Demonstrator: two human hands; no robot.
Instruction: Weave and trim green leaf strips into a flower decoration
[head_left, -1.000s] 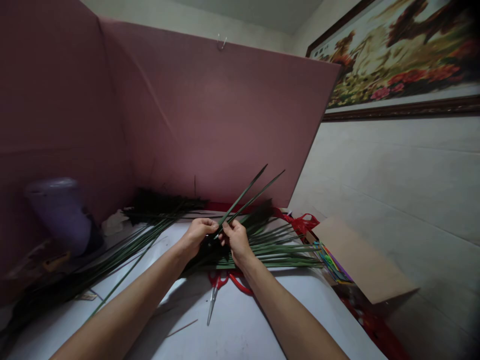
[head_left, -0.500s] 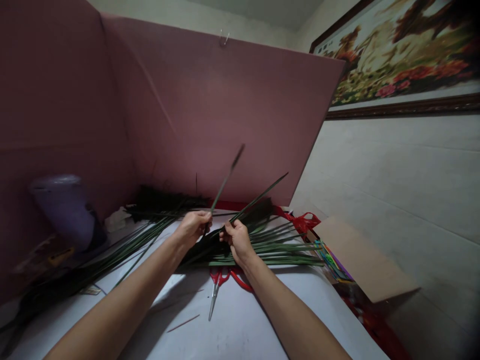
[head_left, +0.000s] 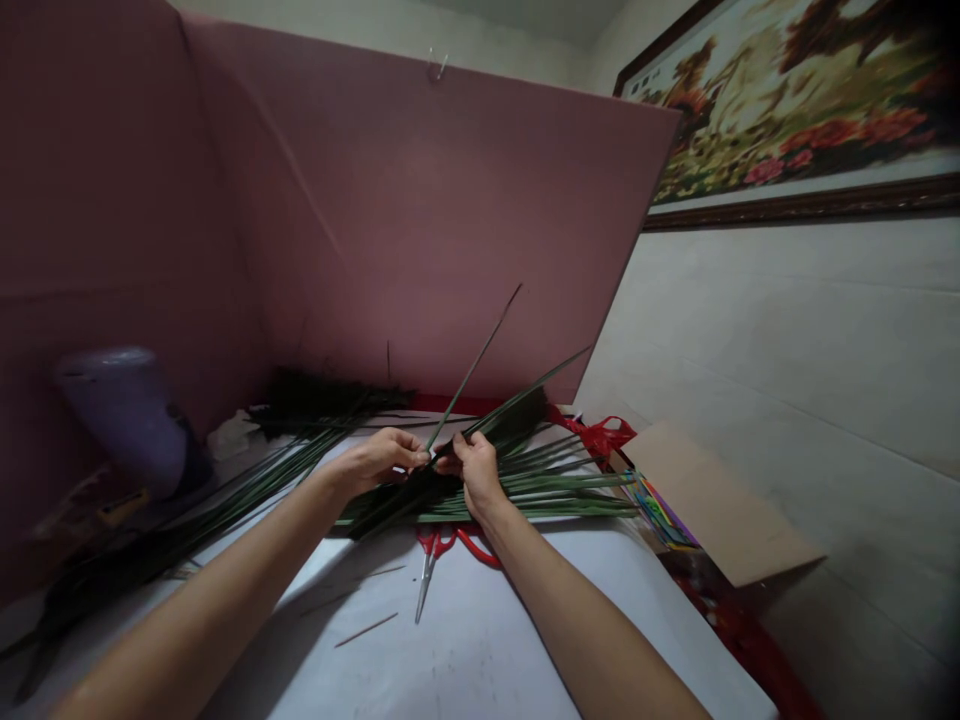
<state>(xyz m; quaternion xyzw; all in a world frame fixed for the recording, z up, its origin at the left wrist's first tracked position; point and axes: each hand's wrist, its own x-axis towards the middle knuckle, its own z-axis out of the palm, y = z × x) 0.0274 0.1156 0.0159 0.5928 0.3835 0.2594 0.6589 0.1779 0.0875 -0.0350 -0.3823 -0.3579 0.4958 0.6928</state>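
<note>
My left hand (head_left: 394, 455) is closed in a pinch on a long, thin green leaf strip (head_left: 474, 368) that slants up to the right and ends in a brown tip. Close beside it, my right hand (head_left: 478, 472) grips other dark green leaf strips (head_left: 536, 383), which point up and to the right. The fingertips of both hands nearly meet over a pile of long green leaf strips (head_left: 570, 497) spread across the white table. Just below the pile lie red-handled scissors (head_left: 427, 570), their blades toward me. A second red handle (head_left: 478, 548) shows partly under my right wrist.
Another bundle of green strips (head_left: 247, 500) runs along the left side, near a purple container (head_left: 131, 415). Brown stem bits (head_left: 366, 630) lie in front. At right stand an open cardboard box (head_left: 720, 500) and a red plastic bag (head_left: 604, 435). A pink panel (head_left: 435, 220) rises behind.
My left hand has moved right, closer to my right hand, carrying the strip along. The strip's tip has shifted right too. The whole view has shifted slightly.
</note>
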